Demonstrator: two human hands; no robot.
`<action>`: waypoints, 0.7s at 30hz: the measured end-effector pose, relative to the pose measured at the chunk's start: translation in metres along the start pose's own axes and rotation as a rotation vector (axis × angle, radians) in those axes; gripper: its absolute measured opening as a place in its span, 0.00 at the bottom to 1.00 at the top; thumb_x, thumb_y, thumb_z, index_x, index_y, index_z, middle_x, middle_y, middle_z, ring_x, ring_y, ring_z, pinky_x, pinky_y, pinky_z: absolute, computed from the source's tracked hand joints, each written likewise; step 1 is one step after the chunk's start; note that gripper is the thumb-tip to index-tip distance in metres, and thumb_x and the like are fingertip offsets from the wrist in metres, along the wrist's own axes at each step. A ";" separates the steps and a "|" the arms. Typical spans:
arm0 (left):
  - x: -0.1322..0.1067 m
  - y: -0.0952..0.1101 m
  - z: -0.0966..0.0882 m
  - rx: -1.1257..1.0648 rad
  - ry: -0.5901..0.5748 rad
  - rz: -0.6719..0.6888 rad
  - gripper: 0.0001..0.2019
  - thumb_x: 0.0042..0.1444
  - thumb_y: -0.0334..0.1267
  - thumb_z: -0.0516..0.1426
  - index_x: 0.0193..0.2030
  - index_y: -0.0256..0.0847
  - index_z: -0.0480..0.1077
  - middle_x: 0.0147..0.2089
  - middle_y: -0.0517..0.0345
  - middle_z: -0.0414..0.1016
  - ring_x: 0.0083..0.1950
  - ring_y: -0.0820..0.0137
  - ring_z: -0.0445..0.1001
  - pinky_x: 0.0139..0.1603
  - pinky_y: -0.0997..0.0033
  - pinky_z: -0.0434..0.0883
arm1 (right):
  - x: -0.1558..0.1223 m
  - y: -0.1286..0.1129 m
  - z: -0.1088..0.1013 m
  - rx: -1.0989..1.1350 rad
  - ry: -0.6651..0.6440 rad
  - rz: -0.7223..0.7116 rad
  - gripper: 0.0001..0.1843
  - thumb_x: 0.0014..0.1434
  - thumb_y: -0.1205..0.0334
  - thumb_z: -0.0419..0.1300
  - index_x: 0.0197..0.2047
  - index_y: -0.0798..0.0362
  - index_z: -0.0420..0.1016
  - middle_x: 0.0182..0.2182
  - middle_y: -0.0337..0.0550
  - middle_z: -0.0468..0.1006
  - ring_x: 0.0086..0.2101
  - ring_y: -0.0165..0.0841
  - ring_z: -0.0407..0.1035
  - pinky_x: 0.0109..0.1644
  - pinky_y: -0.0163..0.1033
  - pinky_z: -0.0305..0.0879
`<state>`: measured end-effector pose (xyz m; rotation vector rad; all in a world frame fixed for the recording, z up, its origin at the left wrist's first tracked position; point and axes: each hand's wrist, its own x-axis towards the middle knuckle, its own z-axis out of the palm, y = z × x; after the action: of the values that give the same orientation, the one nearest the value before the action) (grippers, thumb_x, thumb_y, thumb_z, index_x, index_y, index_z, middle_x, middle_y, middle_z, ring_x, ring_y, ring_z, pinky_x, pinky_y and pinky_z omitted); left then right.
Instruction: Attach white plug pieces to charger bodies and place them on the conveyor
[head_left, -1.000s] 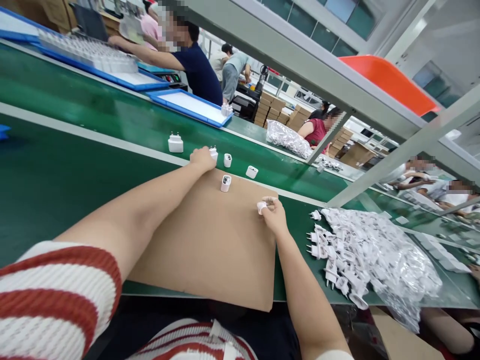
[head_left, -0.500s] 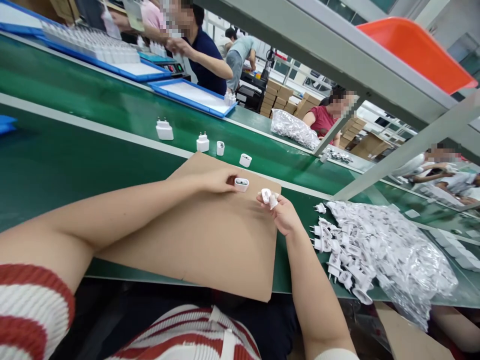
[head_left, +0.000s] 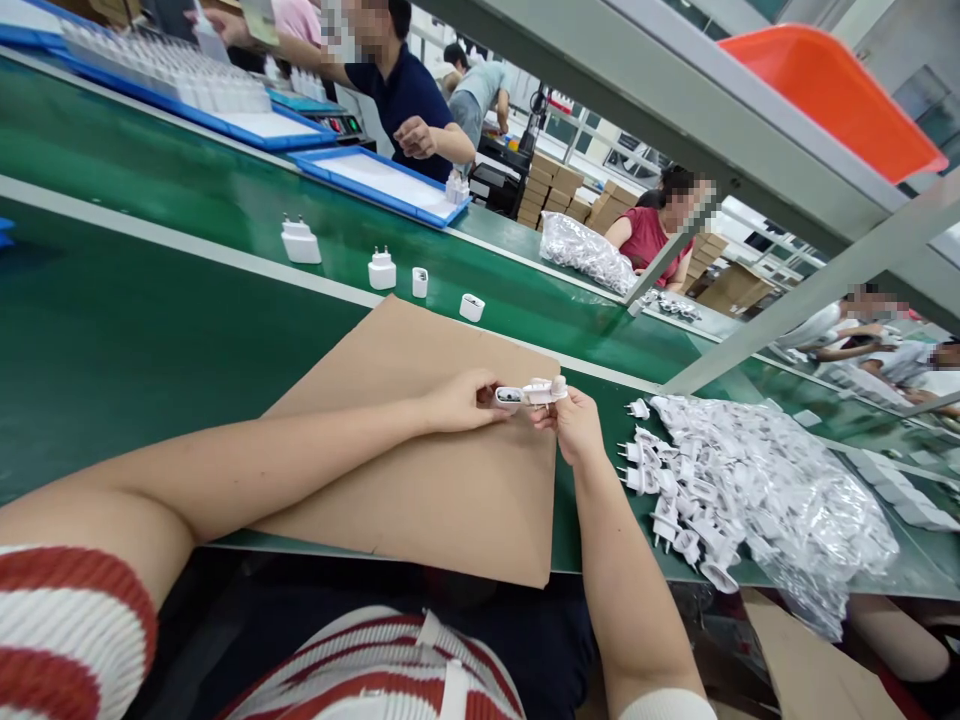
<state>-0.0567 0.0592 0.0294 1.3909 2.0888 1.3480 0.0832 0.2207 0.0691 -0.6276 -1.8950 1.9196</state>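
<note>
My left hand [head_left: 471,400] is closed around a white charger housing [head_left: 509,397], whose open end with dark parts inside faces me. In my right hand [head_left: 576,425], the fingertips pinch a white plug cap [head_left: 546,391]. The two pieces meet end to end, or nearly so, above the brown cardboard sheet [head_left: 420,480]; I cannot tell whether they are joined. Beyond the cardboard, a white charger with two pins [head_left: 301,243] stands on the green belt [head_left: 225,240]. To its right are a second pinned charger [head_left: 382,270] and two open housings, one [head_left: 420,283] left of the other [head_left: 472,307].
Right of my right arm lies a pile of loose plug caps [head_left: 675,500] beside a clear plastic bag [head_left: 795,500] full of them. A slanting metal post [head_left: 757,310] rises beyond. Blue trays [head_left: 382,185] line the far side, where a co-worker [head_left: 412,100] works.
My left hand has carried the housing right, up to the plug cap in my right hand. The pieces on the belt have shifted left. The co-worker's hands have moved apart.
</note>
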 end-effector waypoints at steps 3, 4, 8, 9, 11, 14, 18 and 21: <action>-0.001 -0.005 0.005 -0.008 -0.029 -0.009 0.18 0.53 0.54 0.65 0.41 0.42 0.78 0.34 0.55 0.76 0.34 0.64 0.73 0.34 0.64 0.70 | 0.003 0.003 0.000 0.021 -0.014 0.014 0.34 0.47 0.31 0.72 0.40 0.55 0.82 0.27 0.45 0.82 0.22 0.33 0.74 0.22 0.37 0.71; 0.001 -0.006 0.006 -0.020 -0.032 -0.012 0.18 0.51 0.53 0.65 0.43 0.42 0.78 0.35 0.55 0.77 0.34 0.64 0.73 0.35 0.64 0.71 | 0.003 0.005 0.000 0.024 -0.009 0.004 0.34 0.48 0.30 0.72 0.40 0.55 0.82 0.25 0.43 0.81 0.20 0.32 0.73 0.22 0.37 0.71; 0.023 -0.018 -0.013 -0.066 0.096 -0.081 0.16 0.51 0.44 0.63 0.45 0.41 0.76 0.41 0.52 0.80 0.39 0.62 0.76 0.43 0.60 0.75 | 0.006 0.007 -0.001 0.057 0.029 -0.024 0.32 0.47 0.33 0.74 0.40 0.54 0.81 0.25 0.41 0.81 0.21 0.29 0.71 0.24 0.35 0.70; 0.034 -0.024 -0.026 -0.037 0.191 -0.112 0.14 0.52 0.42 0.60 0.45 0.40 0.75 0.43 0.50 0.80 0.42 0.60 0.77 0.47 0.58 0.76 | 0.007 0.007 -0.002 0.071 0.028 -0.021 0.31 0.46 0.34 0.75 0.40 0.53 0.81 0.28 0.42 0.82 0.22 0.29 0.72 0.26 0.35 0.72; 0.057 -0.038 -0.061 0.106 0.436 -0.175 0.17 0.53 0.41 0.59 0.49 0.39 0.73 0.52 0.44 0.77 0.52 0.55 0.76 0.57 0.53 0.73 | 0.007 0.006 -0.002 0.105 0.005 -0.014 0.30 0.44 0.36 0.77 0.40 0.52 0.81 0.33 0.43 0.85 0.26 0.29 0.74 0.32 0.36 0.75; 0.090 -0.067 -0.118 0.379 0.705 -0.319 0.35 0.48 0.40 0.64 0.64 0.35 0.65 0.71 0.37 0.61 0.74 0.47 0.58 0.74 0.52 0.58 | 0.005 0.004 -0.001 0.160 -0.057 0.006 0.30 0.45 0.38 0.77 0.43 0.51 0.82 0.40 0.45 0.86 0.32 0.31 0.76 0.41 0.39 0.77; 0.112 -0.109 -0.160 0.385 0.534 -0.558 0.55 0.40 0.44 0.70 0.74 0.34 0.52 0.77 0.33 0.44 0.79 0.40 0.45 0.78 0.49 0.51 | -0.001 0.001 -0.001 0.189 -0.117 0.025 0.28 0.44 0.44 0.79 0.45 0.50 0.83 0.46 0.46 0.85 0.38 0.34 0.78 0.48 0.42 0.76; 0.113 -0.131 -0.167 0.351 0.439 -0.536 0.46 0.40 0.41 0.69 0.68 0.35 0.61 0.73 0.38 0.50 0.73 0.43 0.57 0.76 0.52 0.55 | -0.005 -0.001 -0.001 0.151 -0.153 0.024 0.27 0.42 0.51 0.80 0.45 0.50 0.85 0.46 0.46 0.85 0.40 0.36 0.78 0.47 0.41 0.74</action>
<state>-0.2969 0.0510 0.0356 0.5652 2.8205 1.1615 0.0880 0.2192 0.0706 -0.4717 -1.8149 2.1568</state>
